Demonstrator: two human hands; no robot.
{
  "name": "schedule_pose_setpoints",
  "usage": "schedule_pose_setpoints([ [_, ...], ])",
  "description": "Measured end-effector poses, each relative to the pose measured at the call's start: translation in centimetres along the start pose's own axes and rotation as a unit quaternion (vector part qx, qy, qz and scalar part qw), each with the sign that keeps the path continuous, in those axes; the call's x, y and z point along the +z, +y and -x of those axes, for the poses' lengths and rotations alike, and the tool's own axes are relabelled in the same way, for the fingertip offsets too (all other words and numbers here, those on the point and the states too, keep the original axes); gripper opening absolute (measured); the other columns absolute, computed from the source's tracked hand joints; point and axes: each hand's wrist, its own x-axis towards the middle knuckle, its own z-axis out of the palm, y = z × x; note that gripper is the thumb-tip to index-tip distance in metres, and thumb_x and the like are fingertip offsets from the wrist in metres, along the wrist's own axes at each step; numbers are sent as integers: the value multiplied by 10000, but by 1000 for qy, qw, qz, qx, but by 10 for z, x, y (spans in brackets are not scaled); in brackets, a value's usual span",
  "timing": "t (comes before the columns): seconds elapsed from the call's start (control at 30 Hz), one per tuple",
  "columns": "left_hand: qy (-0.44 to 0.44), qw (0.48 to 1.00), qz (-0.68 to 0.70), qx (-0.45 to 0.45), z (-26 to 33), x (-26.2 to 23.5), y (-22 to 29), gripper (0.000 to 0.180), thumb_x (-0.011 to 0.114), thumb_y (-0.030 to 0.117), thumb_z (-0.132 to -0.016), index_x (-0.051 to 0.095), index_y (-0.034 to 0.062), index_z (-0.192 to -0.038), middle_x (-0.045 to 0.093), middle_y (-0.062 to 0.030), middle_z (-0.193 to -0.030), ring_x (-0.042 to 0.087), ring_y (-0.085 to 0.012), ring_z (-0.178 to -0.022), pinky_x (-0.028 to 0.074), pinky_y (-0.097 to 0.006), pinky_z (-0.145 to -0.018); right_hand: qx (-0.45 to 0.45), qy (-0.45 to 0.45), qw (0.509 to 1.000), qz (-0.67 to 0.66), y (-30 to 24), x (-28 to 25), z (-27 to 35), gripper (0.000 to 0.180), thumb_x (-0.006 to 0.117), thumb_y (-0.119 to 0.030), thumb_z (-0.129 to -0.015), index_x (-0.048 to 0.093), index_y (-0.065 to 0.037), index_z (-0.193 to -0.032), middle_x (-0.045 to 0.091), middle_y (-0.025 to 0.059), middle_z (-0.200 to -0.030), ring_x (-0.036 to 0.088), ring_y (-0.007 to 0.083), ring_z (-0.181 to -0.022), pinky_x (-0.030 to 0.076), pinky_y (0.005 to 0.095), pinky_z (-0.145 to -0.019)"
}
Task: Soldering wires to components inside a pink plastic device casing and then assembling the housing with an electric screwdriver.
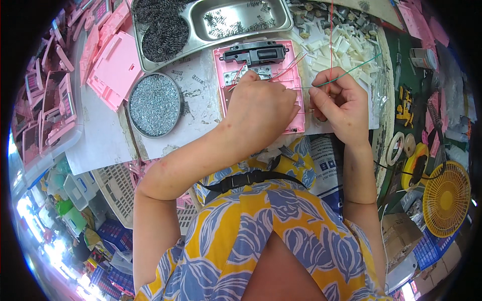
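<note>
A pink plastic housing [295, 116] lies on the paper-covered table before me, with a black part [257, 53] across its far end and a metal plate [234, 76] below that. Thin red wires [287, 71] run out of it toward the right. My left hand [261, 106] rests over the housing with its fingers curled under. Whatever they grip is hidden by the back of the hand. Just right of the housing, my right hand [342, 103] pinches a green wire [357, 69] between thumb and forefinger. A red wire [331, 35] comes down to this hand from above.
A steel tray [201, 44] of black springs stands at the far side. A round dish [131, 108] of small screws sits to the left, beside pink panels [116, 70]. White plastic pieces [346, 50] are heaped at far right. A yellow fan [447, 198] stands lower right.
</note>
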Motion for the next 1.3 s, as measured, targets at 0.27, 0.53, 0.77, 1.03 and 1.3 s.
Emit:
schedule_pose_setpoints([
  [0.27, 11, 1000, 13, -17, -5, 5, 0, 130, 729, 182, -848, 658, 78, -811, 651, -74, -704, 637, -275, -633, 454, -430, -708, -4, 12, 1000, 15, 5, -6, -2, 133, 688, -51, -940, 613, -14, -1044, 657, 22, -765, 558, 50, -582, 404, 200, -501],
  [0.53, 138, 983, 76, -94, 35, -14, -18, 152, 752, 85, -838, 685, 79, -974, 638, -31, -738, 627, -219, -683, 434, -353, -724, -11, 52, 998, -44, 16, -21, 10, 105, 658, -57, -946, 602, -14, -1023, 602, 7, -737, 557, 70, -577, 416, 219, -486],
  [0.77, 80, 984, 138, 79, 59, -3, 20, 363, 776, 118, -742, 697, 95, -1096, 644, -25, -911, 633, -197, -795, 461, -366, -782, -279, -255, 910, 170, -26, -10, 57, 161, 761, -41, -736, 676, -14, -869, 659, 86, -770, 635, 251, -676, 516, 333, -634],
  [1.03, 82, 972, 133, 178, 81, 3, 5, 358, 777, 168, -654, 748, 103, -1004, 687, -22, -995, 624, -160, -782, 463, -331, -720, -381, -162, 824, 386, 10, 11, 16, 422, 784, -418, -780, 732, -96, -1048, 668, 63, -1118, 579, 299, -1079, 432, 459, -945],
  [1.3, 131, 974, 123, 141, 96, 9, 0, 352, 718, 149, -695, 734, 82, -1040, 663, -1, -967, 614, -140, -765, 450, -310, -685, -361, -178, 806, 433, 5, 24, 22, 429, 750, -441, -788, 746, -139, -1092, 658, 43, -1070, 565, 285, -1057, 388, 470, -948],
])
